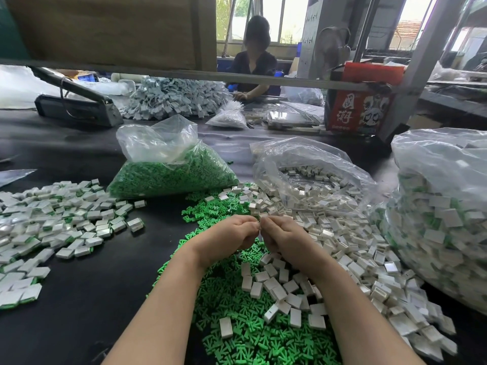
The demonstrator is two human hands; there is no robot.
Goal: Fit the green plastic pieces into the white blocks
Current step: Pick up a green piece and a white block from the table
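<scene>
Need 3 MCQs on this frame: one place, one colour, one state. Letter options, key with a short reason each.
1. Where does the clear plastic bag of loose green plastic pieces stand?
A. beyond the hands, left of centre
B. at the near right edge
C. on the shelf above

2. What colour is the printed cardboard box at the far right of the black table?
A. blue
B. red
C. yellow

3. What are the left hand and right hand doing?
A. lying flat on the table
B. raised together, fingertips meeting over the pile
C. reaching into separate bags

Key:
1 A: the bag sits on the table past the hands, left of the bag of white rectangular plastic blocks.
2 B: its sides are red with white characters.
3 B: both hands curl inward with fingertips touching; any pinched part is too small to make out.
</scene>
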